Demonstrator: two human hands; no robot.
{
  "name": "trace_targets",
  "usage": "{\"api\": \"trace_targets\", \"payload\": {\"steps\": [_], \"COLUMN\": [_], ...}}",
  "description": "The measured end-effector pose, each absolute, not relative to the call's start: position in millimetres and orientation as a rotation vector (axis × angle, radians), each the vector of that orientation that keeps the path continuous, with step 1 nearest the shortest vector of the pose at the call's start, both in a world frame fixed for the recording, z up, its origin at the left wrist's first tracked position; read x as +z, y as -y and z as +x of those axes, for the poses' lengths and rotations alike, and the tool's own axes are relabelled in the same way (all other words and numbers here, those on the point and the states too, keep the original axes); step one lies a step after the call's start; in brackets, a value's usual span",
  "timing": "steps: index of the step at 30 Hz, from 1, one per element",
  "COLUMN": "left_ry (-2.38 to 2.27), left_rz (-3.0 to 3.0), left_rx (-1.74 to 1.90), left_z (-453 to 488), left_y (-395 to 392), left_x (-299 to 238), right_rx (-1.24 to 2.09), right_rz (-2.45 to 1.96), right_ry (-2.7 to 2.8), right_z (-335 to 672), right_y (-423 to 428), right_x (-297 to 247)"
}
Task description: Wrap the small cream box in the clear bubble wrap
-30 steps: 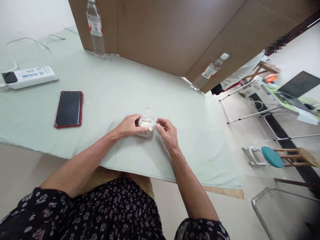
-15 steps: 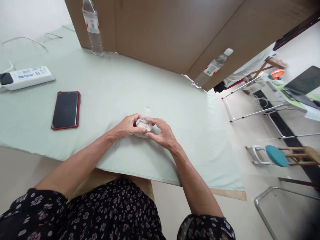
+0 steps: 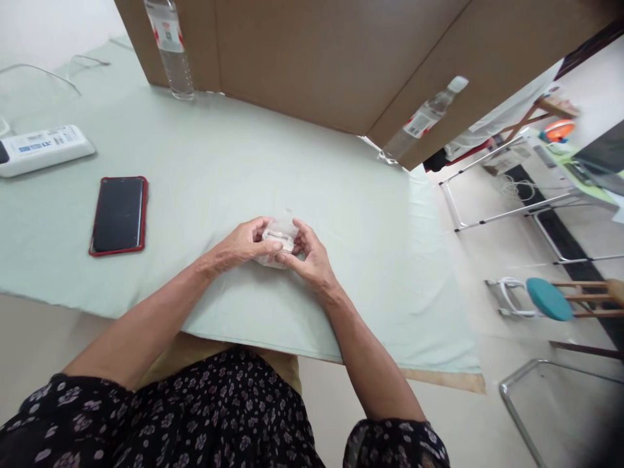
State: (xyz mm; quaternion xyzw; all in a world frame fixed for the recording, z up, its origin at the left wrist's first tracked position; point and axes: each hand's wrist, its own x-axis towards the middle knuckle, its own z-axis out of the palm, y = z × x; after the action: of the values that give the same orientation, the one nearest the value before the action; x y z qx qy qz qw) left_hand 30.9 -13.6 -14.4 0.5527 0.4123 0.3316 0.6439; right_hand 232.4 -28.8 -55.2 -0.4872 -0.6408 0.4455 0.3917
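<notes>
A small clear plastic bag with something pale inside (image 3: 276, 235) rests on the pale green tablecloth (image 3: 341, 214) near the table's front edge. My left hand (image 3: 241, 246) grips its left side with curled fingers. My right hand (image 3: 308, 255) pinches its right side, thumb and fingertips pressed to the plastic. Both hands meet over the bag and hide most of it.
A red-cased phone (image 3: 118, 214) lies face up to the left. A white power strip (image 3: 41, 149) is at the far left. Two water bottles (image 3: 168, 47) (image 3: 422, 122) stand by a brown panel (image 3: 316, 58). A teal stool (image 3: 548, 299) and metal frames are on the right.
My right hand has moved left from beside the bag and closed on it. The bag now sits gripped between both hands. The view has shifted slightly.
</notes>
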Motion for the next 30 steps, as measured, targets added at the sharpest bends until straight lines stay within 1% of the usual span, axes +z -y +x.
{"api": "trace_targets", "payload": {"steps": [6,12,16,23,30], "left_ry": [-0.924,-0.904,-0.941,-0.987,-1.063], "left_rz": [1.248,1.236,1.240,1.303,1.415], "left_rx": [0.696,0.661,0.666,0.680,0.737], "left_z": [27,26,27,27,29], "left_y": [14,14,14,13,9], "left_x": [-7,-12,-14,-16,-24], "right_rx": [1.088,1.210,1.218,0.986,1.019], "right_rz": [-1.241,-1.246,-1.275,-1.214,-1.179], "right_ry": [1.616,1.475,1.451,1.488,1.499], "right_z": [234,236,230,218,217], "right_y": [35,26,14,12,28], "right_x": [-50,-47,-42,-29,-28]}}
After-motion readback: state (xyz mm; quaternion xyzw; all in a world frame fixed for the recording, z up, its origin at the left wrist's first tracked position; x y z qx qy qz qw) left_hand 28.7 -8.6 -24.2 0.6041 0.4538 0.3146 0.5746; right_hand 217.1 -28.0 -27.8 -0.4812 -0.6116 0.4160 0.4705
